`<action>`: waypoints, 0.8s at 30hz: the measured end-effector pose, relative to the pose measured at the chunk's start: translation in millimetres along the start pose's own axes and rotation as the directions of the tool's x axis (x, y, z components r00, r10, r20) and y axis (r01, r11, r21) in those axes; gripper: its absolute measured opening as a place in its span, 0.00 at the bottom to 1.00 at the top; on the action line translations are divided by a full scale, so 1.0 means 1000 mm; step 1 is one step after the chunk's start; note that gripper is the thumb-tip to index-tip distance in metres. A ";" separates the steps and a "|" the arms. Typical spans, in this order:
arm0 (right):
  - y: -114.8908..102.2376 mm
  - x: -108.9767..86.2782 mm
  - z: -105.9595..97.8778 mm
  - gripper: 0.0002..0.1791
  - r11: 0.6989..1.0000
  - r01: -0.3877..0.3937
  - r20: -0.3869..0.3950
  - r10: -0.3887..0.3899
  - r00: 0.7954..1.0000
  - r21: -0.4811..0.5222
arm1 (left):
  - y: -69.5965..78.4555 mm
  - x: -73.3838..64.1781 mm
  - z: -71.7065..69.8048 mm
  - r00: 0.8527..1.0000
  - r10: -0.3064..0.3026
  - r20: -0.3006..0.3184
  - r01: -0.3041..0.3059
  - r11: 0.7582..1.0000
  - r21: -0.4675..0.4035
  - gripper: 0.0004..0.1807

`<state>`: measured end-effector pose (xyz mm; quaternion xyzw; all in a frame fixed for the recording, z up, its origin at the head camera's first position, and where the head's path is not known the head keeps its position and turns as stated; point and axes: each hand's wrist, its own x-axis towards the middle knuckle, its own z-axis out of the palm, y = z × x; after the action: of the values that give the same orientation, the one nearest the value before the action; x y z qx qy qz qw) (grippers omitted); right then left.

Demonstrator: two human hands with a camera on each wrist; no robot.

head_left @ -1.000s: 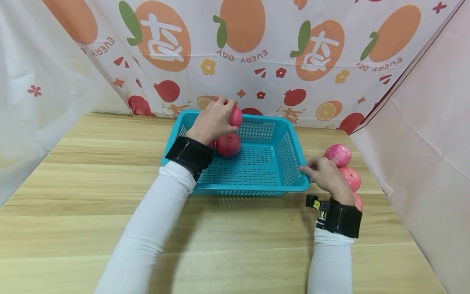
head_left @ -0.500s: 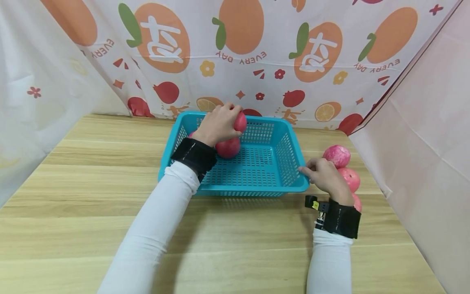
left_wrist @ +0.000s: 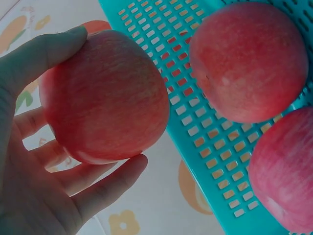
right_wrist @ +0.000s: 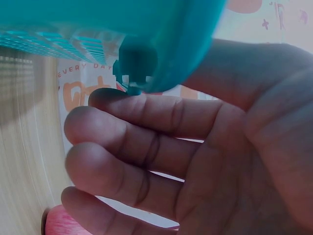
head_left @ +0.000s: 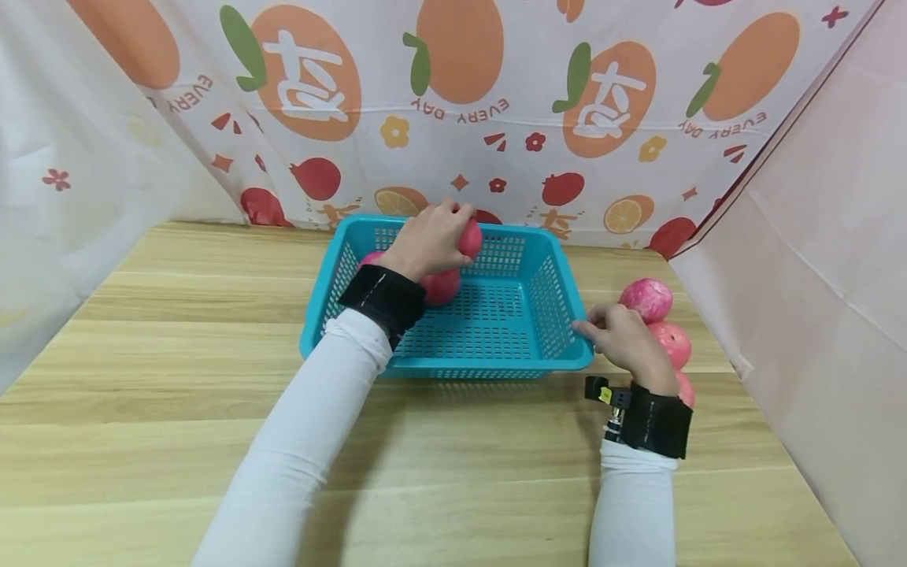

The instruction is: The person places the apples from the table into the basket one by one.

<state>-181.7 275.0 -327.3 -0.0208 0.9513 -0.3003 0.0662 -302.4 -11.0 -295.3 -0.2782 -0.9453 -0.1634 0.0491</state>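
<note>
My left hand [head_left: 427,242] grips a red apple [head_left: 471,239] above the back left part of a turquoise plastic basket [head_left: 489,365]. In the left wrist view, thumb and fingers curl around that apple [left_wrist: 105,98], which hangs beside the basket's perforated wall [left_wrist: 195,142]. Two more apples show inside the basket in that view, a dark red apple [left_wrist: 249,61] and a pinker apple [left_wrist: 288,171]. My right hand [head_left: 627,335] pinches the basket's front right corner, thumb on the rim and fingers underneath [right_wrist: 146,112].
Right of the basket, a pink apple [head_left: 646,300], a second apple [head_left: 671,344] and a partly hidden third apple [head_left: 684,389] form a row on the wooden table [head_left: 482,472]. A fruit-printed curtain [head_left: 397,165] hangs right behind the basket; a pale curtain [head_left: 801,260] borders the right side.
My left hand has shifted a little to the right and slightly nearer with the apple, over the basket. The right hand keeps its hold on the corner.
</note>
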 end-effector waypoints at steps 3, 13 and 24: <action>0.000 0.000 0.000 0.17 1.000 -0.001 -0.004 0.001 1.000 -0.003 | 0.002 0.002 0.002 1.000 0.005 0.003 -0.005 1.000 -0.022 0.42; 0.000 0.001 0.000 0.17 1.000 0.003 0.001 -0.003 1.000 -0.012 | 0.004 0.007 0.012 0.999 0.017 0.034 -0.017 1.000 -0.006 0.42; -0.003 0.001 0.001 0.17 1.000 -0.011 0.007 0.011 1.000 -0.004 | 0.017 0.015 0.019 0.995 0.063 0.078 -0.065 0.998 0.020 0.42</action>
<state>-182.8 272.0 -326.4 -0.0170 0.9518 -0.2980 0.0712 -306.3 16.4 -306.0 -0.3138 -0.9388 -0.1404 0.0209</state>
